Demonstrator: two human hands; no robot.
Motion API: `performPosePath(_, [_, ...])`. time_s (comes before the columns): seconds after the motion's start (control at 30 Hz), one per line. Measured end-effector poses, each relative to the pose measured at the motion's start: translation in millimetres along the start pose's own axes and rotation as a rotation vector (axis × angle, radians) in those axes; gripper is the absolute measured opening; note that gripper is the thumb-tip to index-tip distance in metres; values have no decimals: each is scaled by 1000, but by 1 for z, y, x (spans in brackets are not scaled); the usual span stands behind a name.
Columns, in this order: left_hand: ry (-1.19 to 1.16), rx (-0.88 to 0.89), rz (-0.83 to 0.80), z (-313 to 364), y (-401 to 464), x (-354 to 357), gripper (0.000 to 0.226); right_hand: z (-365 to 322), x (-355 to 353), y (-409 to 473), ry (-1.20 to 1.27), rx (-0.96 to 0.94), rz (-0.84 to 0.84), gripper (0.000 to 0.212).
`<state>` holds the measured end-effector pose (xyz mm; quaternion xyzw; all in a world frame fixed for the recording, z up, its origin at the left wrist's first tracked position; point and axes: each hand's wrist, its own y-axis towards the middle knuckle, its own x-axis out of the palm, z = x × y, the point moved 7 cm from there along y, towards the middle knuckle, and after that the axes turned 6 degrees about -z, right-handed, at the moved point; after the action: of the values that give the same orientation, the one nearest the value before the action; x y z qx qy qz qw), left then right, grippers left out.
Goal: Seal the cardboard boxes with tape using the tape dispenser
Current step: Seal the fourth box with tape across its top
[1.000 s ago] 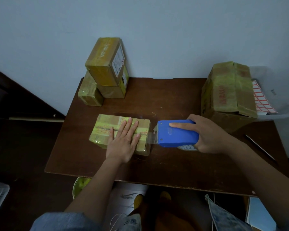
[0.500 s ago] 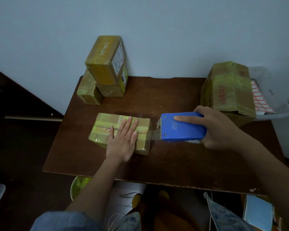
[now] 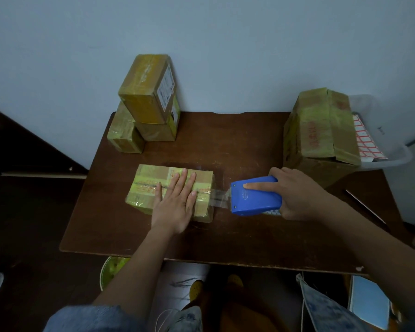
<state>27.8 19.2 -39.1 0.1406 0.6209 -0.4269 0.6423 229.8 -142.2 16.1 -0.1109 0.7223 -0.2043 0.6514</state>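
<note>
Left hand (image 3: 176,202) is lying flat on the taped cardboard box (image 3: 170,189) at centre frame, fingers straight and held close together, thumb splayed toward the left. Right hand (image 3: 295,192) is gripping the blue tape dispenser (image 3: 256,196) just right of centre, index finger stretched along its top, the other fingers curled round its rear. A strip of clear tape (image 3: 219,198) is running from the dispenser's mouth to the box's right end, spanning the gap between them.

The box is sitting on a dark brown wooden table (image 3: 237,236), its far edge against a pale blue-grey wall (image 3: 213,44). Dark floor is showing at left and below.

In the upper left of the table, three taped boxes (image 3: 144,109) are standing stacked; the top one is carrying a white shipping label (image 3: 166,88), print too small to read. At right, a larger taped carton (image 3: 321,128) is bearing red characters, not legible. Behind it, at the right edge of the frame, a translucent plastic bin (image 3: 393,154) is holding a sheet of red-bordered white stickers (image 3: 367,142).

Embossed writing on the dispenser's top is too small to read.
</note>
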Motion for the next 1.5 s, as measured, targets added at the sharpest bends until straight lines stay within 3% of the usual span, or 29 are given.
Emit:
performPosePath(0.3, [-7,-10,-10,-1,0,-3,55,-32,1,33,-42,73,-93,69])
performPosePath(0.4, [8,-14,-37,1,-3,-1,56,-32,20,32,-265,143,-223,59])
performPosePath(0.5, [12,-22,-22,-1,2,-2,55,-7,32,14,-156,250,-270,76])
performPosePath(0.67, [14,-9,-11,0,3,-1,54,-14,24,18,-72,403,-134,87])
performPosePath(0.8, [10,-8,-17,1,1,0,54,-37,39,24,39,480,-2,67])
performPosePath(1.03, [-119,-112,-56,4,-8,7,54,-62,89,25,250,626,61,61])
performPosePath(1.17, [-252,-190,-57,9,-23,12,58,-70,100,30,427,585,111,54])
performPosePath(1.27, [-357,-134,53,6,-32,0,55,-74,103,29,413,569,116,55])
performPosePath(1.4, [-602,-40,351,-13,-45,-29,45,-79,94,21,425,665,124,57])
performPosePath(1.5, [-681,-106,532,-42,-57,-39,40,-85,63,16,559,607,431,54])
